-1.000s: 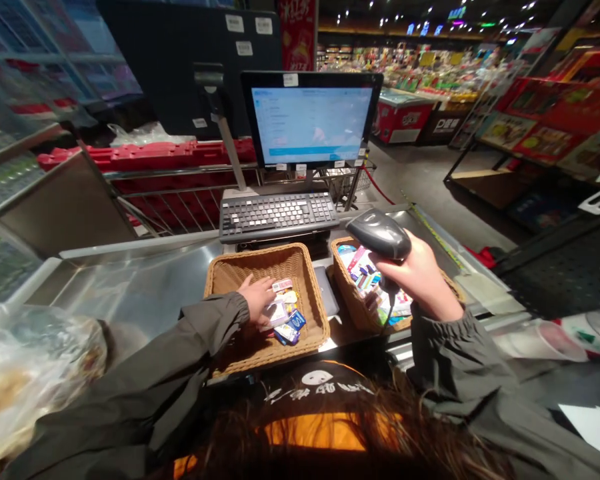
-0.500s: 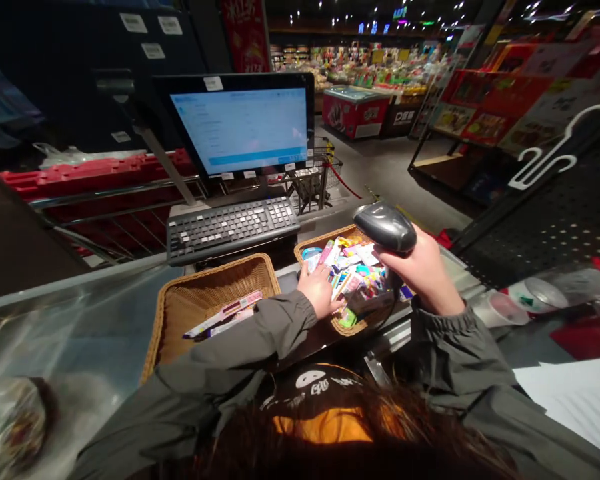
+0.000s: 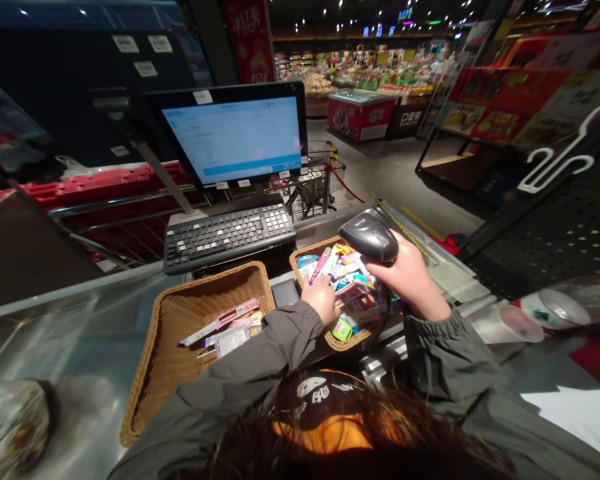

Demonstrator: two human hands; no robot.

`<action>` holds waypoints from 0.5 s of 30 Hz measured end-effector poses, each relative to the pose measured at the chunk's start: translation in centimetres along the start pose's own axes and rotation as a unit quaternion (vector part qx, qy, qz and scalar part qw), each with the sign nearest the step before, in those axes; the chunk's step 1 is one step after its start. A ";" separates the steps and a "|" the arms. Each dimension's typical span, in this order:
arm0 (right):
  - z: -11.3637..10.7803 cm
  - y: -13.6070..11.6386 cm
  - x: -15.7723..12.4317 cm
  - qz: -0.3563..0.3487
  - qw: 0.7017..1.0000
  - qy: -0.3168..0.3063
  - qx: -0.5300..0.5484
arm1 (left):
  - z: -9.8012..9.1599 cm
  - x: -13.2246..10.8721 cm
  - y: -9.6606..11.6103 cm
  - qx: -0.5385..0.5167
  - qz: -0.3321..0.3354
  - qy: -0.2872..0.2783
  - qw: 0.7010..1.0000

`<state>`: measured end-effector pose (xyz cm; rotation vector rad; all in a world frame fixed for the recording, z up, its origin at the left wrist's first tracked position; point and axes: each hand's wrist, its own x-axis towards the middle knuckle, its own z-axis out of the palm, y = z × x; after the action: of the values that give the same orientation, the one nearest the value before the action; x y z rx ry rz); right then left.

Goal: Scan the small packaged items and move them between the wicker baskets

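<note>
My right hand (image 3: 413,277) is wrapped round a black handheld barcode scanner (image 3: 370,238), holding it above a wicker basket (image 3: 339,343) on the right. That basket is heaped with small colourful snack packets (image 3: 347,267), and a green packet (image 3: 343,329) lies near its front. Over the near left part of the heap, my left hand (image 3: 321,299) touches the packets with its fingers apart; its fingertips are partly hidden among them. A larger wicker basket (image 3: 155,340) stands to the left, with several slim packets (image 3: 225,323) inside, partly covered by my left sleeve.
Behind the baskets are a keyboard (image 3: 230,233) and a lit monitor (image 3: 235,143). A wrapped bundle (image 3: 13,427) rests on the metal counter (image 3: 75,360) at left. Plastic tubs (image 3: 513,325) and papers (image 3: 575,413) lie at right, below a white hook (image 3: 555,160).
The scanner and my right hand have shifted slightly left and down. My left hand stays at the packets. More of the left basket's contents shows past my sleeve, and the view has shifted a little.
</note>
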<state>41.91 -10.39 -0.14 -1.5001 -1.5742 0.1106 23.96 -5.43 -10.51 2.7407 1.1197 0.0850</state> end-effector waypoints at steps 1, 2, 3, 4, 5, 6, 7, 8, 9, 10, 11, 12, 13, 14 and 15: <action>0.0 0.0 0.1 -0.006 1.000 -0.002 0.002 | -0.8 0.0 -0.4 -0.009 -0.003 0.011 1.000; 0.1 0.0 0.2 -0.013 1.000 -0.003 0.003 | -1.7 0.0 -1.0 -0.013 -0.003 0.028 1.000; 0.1 -0.1 0.3 -0.021 1.000 -0.004 0.004 | -2.8 -0.1 -1.5 -0.014 -0.003 0.050 0.999; 0.2 -0.3 0.4 -0.028 1.000 -0.007 0.006 | -3.9 -0.2 -2.1 -0.011 -0.001 0.076 0.997; 0.3 -0.5 0.5 -0.035 0.999 -0.009 0.008 | -5.2 -0.5 -2.8 -0.005 0.001 0.103 0.995; 0.4 -0.8 0.6 -0.041 0.999 -0.011 0.011 | -6.4 -0.8 -3.5 0.002 0.002 0.130 0.991; 0.6 -1.1 0.7 -0.046 0.999 -0.011 0.013 | -7.6 -1.2 -4.3 0.011 0.001 0.155 0.988; 0.9 -1.4 0.9 -0.052 0.998 -0.011 0.014 | -8.7 -1.6 -5.0 0.020 -0.002 0.179 0.984; 1.1 -1.8 1.0 -0.059 0.998 -0.009 0.014 | -9.8 -2.1 -5.8 0.027 -0.007 0.201 0.979; 1.4 -2.1 1.2 -0.068 0.998 -0.007 0.013 | -10.8 -2.6 -6.6 0.033 -0.016 0.220 0.975; 1.7 -2.5 1.4 -0.076 0.997 -0.006 0.011 | -11.7 -3.2 -7.3 0.038 -0.027 0.236 0.971; 2.0 -2.9 1.6 -0.087 0.996 -0.008 0.011 | -12.5 -3.8 -8.0 0.041 -0.039 0.249 0.967; 2.3 -3.4 1.9 -0.099 0.995 -0.013 0.010 | -13.3 -4.4 -8.7 0.043 -0.050 0.261 0.963; 2.5 -3.9 2.2 -0.112 0.993 -0.019 0.010 | -14.0 -4.9 -9.3 0.044 -0.062 0.273 0.959; 2.8 -4.4 2.5 -0.128 0.991 -0.024 0.011 | -14.7 -5.5 -9.9 0.046 -0.072 0.285 0.955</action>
<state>37.26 -7.97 2.37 -1.2754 -1.7851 0.0172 11.42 -0.24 2.18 2.7764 1.4825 0.8702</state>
